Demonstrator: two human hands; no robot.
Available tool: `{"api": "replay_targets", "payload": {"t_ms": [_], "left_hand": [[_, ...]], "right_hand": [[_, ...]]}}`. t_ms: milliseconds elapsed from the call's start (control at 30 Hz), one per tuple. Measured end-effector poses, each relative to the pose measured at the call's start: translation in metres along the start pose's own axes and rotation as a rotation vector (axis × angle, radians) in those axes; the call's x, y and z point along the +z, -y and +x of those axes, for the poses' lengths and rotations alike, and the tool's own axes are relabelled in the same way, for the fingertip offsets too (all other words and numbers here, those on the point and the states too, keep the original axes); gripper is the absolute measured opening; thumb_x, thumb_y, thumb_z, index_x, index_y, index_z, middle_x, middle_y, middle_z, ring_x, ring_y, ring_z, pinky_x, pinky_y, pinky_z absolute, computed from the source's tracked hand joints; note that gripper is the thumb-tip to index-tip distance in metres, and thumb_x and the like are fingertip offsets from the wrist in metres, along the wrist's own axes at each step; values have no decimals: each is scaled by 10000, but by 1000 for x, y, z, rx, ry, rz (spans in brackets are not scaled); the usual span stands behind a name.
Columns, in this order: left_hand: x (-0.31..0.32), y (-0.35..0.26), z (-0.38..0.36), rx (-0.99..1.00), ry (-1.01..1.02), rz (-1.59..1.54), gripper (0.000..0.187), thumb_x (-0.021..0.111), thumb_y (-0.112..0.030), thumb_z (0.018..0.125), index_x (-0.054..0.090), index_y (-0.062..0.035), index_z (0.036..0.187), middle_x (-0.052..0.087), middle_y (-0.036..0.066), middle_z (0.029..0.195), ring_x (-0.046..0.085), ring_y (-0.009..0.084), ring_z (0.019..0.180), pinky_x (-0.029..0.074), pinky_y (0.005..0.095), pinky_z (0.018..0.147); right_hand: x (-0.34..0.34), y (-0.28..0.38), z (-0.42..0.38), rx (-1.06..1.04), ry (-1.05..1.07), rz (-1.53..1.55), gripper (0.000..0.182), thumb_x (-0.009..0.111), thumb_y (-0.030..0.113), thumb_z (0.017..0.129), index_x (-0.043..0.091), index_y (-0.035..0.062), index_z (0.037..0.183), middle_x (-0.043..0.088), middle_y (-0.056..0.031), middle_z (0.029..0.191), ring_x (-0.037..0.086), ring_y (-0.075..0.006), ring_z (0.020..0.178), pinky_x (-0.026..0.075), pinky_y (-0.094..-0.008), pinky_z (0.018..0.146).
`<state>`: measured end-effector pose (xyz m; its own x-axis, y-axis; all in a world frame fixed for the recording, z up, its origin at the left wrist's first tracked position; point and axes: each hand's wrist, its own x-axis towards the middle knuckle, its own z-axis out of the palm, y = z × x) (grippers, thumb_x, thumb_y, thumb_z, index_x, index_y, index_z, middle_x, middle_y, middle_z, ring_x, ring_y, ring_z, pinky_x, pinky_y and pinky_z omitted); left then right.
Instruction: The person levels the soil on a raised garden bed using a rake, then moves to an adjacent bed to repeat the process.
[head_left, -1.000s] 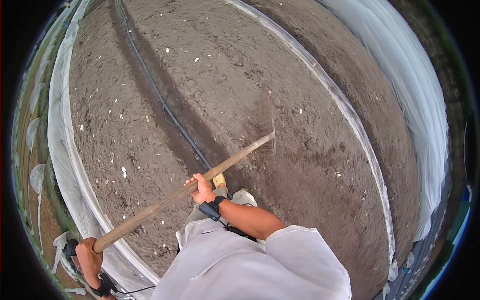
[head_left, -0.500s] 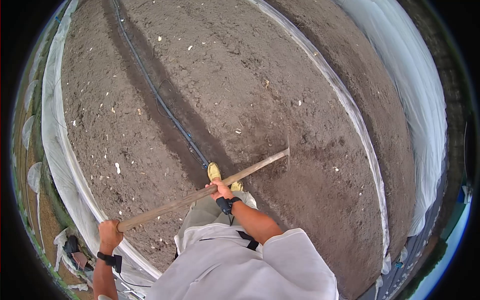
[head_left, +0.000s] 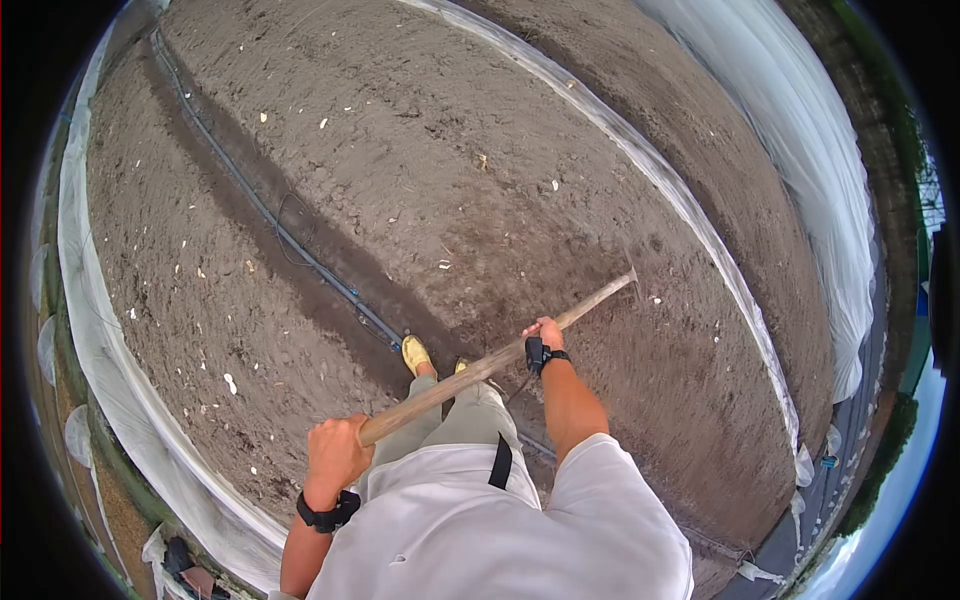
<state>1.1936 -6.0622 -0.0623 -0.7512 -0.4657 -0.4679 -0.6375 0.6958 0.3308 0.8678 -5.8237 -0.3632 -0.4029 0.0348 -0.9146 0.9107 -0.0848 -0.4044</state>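
Both hands are on a long-handled garden tool with a wooden shaft [head_left: 440, 388]. Its thin crosswise metal head [head_left: 633, 272] meets the soil on the right; whether it is a rake or a hoe I cannot make out. My left hand [head_left: 338, 455] is closed round the butt end, near my waist. Farther along, my right hand [head_left: 543, 335] grips the shaft past its middle. Under the tool lies brown tilled soil [head_left: 560, 230] with pale bits scattered over it. A yellow shoe [head_left: 416, 353] stands just beyond the shaft.
A dark hose [head_left: 250, 190] runs along a furrow up to my feet. White plastic sheeting edges the bed on the left [head_left: 110, 340], and a strip of clear film [head_left: 690, 200] crosses the right side. Bunched white film [head_left: 800, 150] lies farther right.
The tool has shifted rightward, its head farther right across the soil. My left hand has come in toward my body, and my right hand has moved right and slightly farther out.
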Motion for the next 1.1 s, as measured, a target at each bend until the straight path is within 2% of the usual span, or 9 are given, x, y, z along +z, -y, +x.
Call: {"api": "replay_targets", "payload": {"t_ms": [167,300,400,533,633,733,867,1000,1100], "left_hand": [[-148,45,-108,-299,-144,29,184,644,-20,528,654,-10,711,585,207,634,591,386,622,470,396,585],[-220,59,-151,-422,-261,187,243,605,27,441,634,36,682,552,216,590,583,356,560,461,343,578],[-234,34,-131,-184,-391,362,256,621,16,436,637,32,691,561,207,601,582,364,582,459,347,592],[-198,1,-50,-11,17,258,300,680,-36,462,674,-19,761,607,189,653,590,369,644,475,379,631],[-126,-38,-3,216,17,337,214,671,-57,551,684,-75,763,631,162,691,613,351,660,496,395,616],[-66,-73,31,355,76,360,152,613,-49,641,669,-110,769,639,139,688,632,331,668,500,413,601],[-47,-94,53,482,208,329,169,622,-94,634,672,-119,794,634,138,666,632,321,673,496,411,609],[-65,-76,75,579,181,319,163,614,-96,630,666,-111,784,630,146,662,632,328,670,496,415,598],[-107,-27,98,549,172,355,180,612,-92,624,667,-114,794,627,138,655,629,328,662,495,412,599]], "right_hand": [[165,-142,-122,284,191,276,109,546,70,813,488,49,723,471,-68,631,525,-217,524,508,-425,499],[210,-177,-198,544,455,303,112,603,123,850,519,59,811,536,-60,725,601,-246,687,544,-437,678],[184,-157,-204,554,440,426,96,627,77,817,539,59,850,555,-52,737,619,-236,667,551,-395,659],[71,-143,-118,419,472,598,102,606,106,832,514,83,795,545,-38,731,598,-226,718,545,-385,713],[-33,-108,-75,243,273,683,154,573,107,824,485,89,699,516,-41,673,548,-221,669,499,-420,775],[-125,-83,-53,89,68,776,153,575,104,782,479,91,664,513,-37,614,529,-201,595,497,-381,690],[-208,-75,-58,66,-216,758,162,525,118,823,454,78,683,494,-44,594,510,-202,559,515,-353,655],[-202,-103,-57,149,-274,636,181,483,109,843,423,82,674,486,-43,602,507,-196,581,518,-342,659],[-124,-128,-47,293,-325,764,175,484,93,828,424,79,665,496,-45,621,510,-200,601,518,-343,673]]}}
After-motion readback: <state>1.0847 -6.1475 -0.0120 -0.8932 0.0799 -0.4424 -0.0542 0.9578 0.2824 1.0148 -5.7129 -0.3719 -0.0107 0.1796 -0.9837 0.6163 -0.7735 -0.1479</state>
